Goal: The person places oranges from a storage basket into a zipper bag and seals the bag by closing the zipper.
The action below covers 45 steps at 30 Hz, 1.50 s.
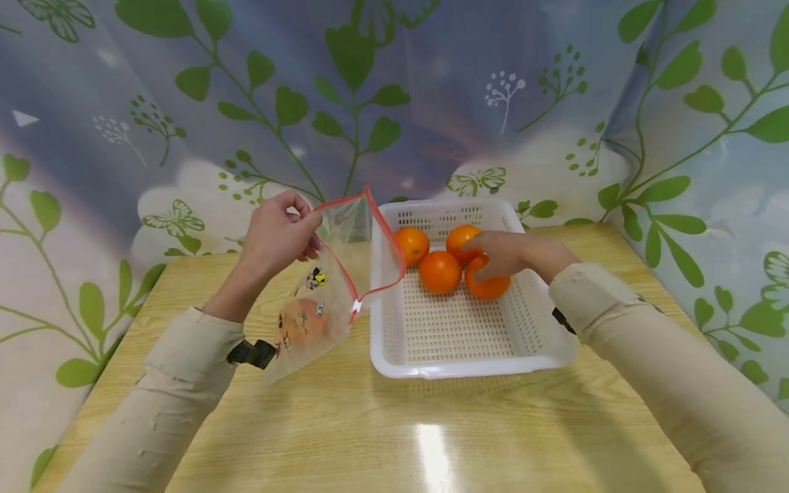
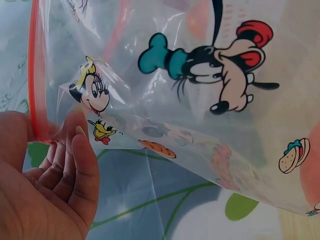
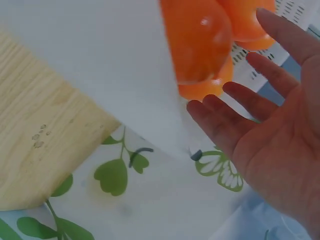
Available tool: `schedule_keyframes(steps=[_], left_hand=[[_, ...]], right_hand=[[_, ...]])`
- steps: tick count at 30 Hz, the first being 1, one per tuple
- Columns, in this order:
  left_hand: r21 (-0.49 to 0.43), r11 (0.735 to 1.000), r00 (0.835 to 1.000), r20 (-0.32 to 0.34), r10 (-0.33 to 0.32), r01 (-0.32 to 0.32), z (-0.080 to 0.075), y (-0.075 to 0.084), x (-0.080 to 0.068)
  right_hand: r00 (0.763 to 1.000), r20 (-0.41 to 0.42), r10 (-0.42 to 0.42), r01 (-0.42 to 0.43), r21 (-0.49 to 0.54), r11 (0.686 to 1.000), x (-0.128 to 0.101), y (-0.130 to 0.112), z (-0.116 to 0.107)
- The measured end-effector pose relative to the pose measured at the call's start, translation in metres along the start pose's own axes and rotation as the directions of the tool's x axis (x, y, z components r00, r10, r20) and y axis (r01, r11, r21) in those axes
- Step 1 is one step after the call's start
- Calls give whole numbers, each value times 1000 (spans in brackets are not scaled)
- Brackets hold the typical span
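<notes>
With thumb and fingers, my left hand point(image 1: 279, 229) pinches the red-edged mouth of a clear zip bag point(image 1: 345, 239) printed with cartoon figures. The bag hangs left of the basket with its mouth spread apart, and a round orange shape point(image 1: 305, 320) shows through its lower part. In the left wrist view the thumb and fingers meet at the red zip strip point(image 2: 37, 75). Over the oranges point(image 1: 440, 272) in the white basket point(image 1: 474, 366) reaches my right hand point(image 1: 508, 252). Its fingers point(image 3: 270, 75) are spread and loosely extended, fingertips close beside the oranges point(image 3: 197, 40).
The basket, with slotted floor and walls, stands on a light wooden table point(image 1: 345, 431). Several oranges cluster toward its back. A white zip slider point(image 1: 357, 307) hangs near the basket's left rim. A leaf-and-butterfly printed curtain point(image 1: 425, 116) closes off the table's back and sides.
</notes>
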State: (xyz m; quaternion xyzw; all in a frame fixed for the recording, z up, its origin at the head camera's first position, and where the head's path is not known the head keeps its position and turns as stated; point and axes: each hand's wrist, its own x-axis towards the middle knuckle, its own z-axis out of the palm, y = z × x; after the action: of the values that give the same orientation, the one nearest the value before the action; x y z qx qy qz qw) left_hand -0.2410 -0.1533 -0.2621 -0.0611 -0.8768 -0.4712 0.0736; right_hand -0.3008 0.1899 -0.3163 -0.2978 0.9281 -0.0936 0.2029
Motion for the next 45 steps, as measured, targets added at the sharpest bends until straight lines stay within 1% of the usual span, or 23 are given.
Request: schedule_keyframes(steps=[3,5,8,11,13,18,24,27,31,36,40,45], left_hand=[[3,1000,1000,1,2,-2,1,0,0],[3,1000,1000,5,-2,2,2,0,-1],[0,1000,1000,7,-8,8,3,-1,-1],[6,1000,1000,5,-5,5,3,-2,-1],[10,1000,1000,5,-4,4,4,-3,-1],[16,1000,1000,4,-7,7,4,-5,-1],[24,1000,1000,4,4,-4,5,-4,-1],[21,1000,1000,4,4,-4,4,-5,-1],[12,1000,1000,9,2,-2,2,-7,-3],[15,1000,999,22,23,-24,2,-8,-4],[22,999,999,31,42,-43,2,-8,-5],[30,998,998,40,47,-48,3,-10,-4]], right_hand=[[1000,22,10,-10,-7,1000,3,1,3],[999,35,32,-32,-18,999,5,1,5],[993,65,96,-91,-73,993,7,-1,7],[982,89,167,-156,-121,980,8,-5,8],[976,101,193,-178,-139,974,9,-9,10],[966,111,232,-216,-136,967,12,-19,12],[940,111,321,-310,-109,944,11,-24,9],[932,114,343,-335,-82,939,11,-22,6],[927,135,349,-344,-62,937,13,-21,4],[919,138,370,-362,-77,929,16,-22,4],[904,139,404,-397,-77,915,18,-23,5],[897,144,419,-411,-85,908,19,-26,5]])
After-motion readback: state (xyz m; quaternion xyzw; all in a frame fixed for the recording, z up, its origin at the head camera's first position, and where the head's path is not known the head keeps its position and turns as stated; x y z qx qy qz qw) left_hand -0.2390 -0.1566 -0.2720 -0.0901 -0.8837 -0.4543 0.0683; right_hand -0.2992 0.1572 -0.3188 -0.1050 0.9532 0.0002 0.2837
